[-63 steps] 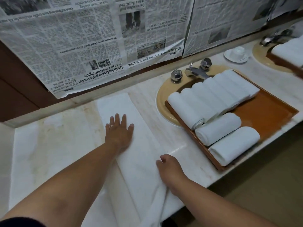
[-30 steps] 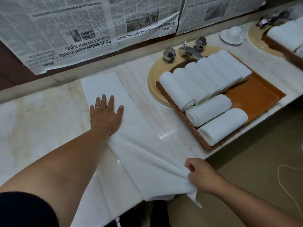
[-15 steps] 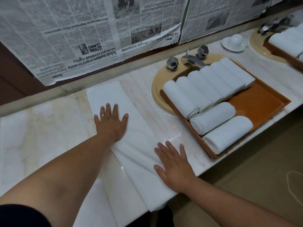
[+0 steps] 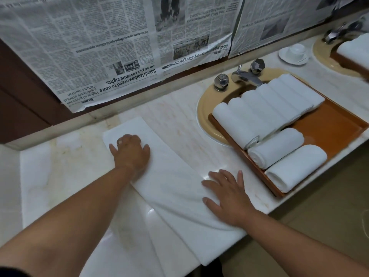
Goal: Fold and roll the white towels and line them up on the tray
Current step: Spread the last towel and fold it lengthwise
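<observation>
Right hand [image 4: 227,194] lies flat, grip wide, on the folded towel [image 4: 173,186]; left hand [image 4: 129,152] beyond it, fingers curled (hold unclear).

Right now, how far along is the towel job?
Done: rolled towels line part of the tray. In hand: one folded towel lies flat on the counter under the left hand and right hand. Left: rolling it and setting it in the tray's bare part.
</observation>
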